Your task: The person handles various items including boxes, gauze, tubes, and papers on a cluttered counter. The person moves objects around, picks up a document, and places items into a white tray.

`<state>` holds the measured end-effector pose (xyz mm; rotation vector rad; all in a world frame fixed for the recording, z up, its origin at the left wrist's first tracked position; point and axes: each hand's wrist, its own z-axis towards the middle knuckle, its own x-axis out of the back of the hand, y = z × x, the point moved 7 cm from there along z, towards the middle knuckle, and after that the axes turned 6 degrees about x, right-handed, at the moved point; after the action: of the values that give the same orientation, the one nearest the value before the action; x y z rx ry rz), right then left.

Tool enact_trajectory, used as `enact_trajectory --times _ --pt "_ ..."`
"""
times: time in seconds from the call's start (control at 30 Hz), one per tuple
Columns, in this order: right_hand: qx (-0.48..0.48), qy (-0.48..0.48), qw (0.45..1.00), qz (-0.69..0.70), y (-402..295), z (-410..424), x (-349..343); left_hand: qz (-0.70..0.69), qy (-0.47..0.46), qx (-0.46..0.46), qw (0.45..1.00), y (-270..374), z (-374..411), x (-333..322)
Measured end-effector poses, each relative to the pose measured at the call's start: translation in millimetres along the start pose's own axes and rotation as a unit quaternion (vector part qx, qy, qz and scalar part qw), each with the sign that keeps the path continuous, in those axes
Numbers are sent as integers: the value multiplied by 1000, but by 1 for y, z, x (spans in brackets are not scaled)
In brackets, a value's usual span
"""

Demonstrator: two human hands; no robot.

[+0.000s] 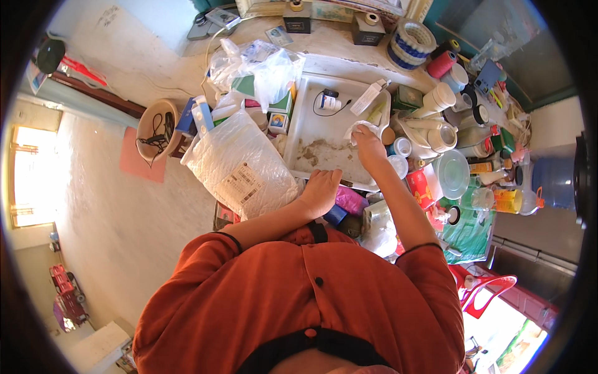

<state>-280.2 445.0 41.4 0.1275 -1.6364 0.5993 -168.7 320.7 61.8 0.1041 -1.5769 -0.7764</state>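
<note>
A white plastic tray [294, 117] with brown grime on its floor lies before me. My right hand [366, 140] pinches a crumpled white tissue [362, 130] over the tray's right side. My left hand [322, 187] rests with bent fingers at the tray's near edge; whether it grips the rim cannot be told. Towards the tray's far end are a small white bottle [330, 103], a black cable [319, 112] and a narrow white box [368, 99]. A padded plastic mailer [247, 173] bearing a label lies left of my left hand.
Plastic bags [266, 70] and small boxes are heaped at the tray's left. Jars, bottles and a clear round lid [451, 174] crowd the right side. Tape rolls [411, 44] stand at the back right. A beige basket [158, 131] holding black cables sits at the left.
</note>
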Motion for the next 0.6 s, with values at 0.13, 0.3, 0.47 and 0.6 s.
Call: enact_trajectory --times 0.13,0.3,0.47,0.6 --pt "-36 -92 989 -113 14 19 -43 -8 42 -51 998 -5 -5 -9" --pt "38 -132 969 -208 23 -7 -81 21 19 -61 998 -7 -4 -14" --pt "108 -146 968 -173 11 -40 -77 14 25 -61 998 -9 -8 -19" --pt "48 -191 980 -24 3 -50 -54 -3 68 -70 995 -14 -10 -17"
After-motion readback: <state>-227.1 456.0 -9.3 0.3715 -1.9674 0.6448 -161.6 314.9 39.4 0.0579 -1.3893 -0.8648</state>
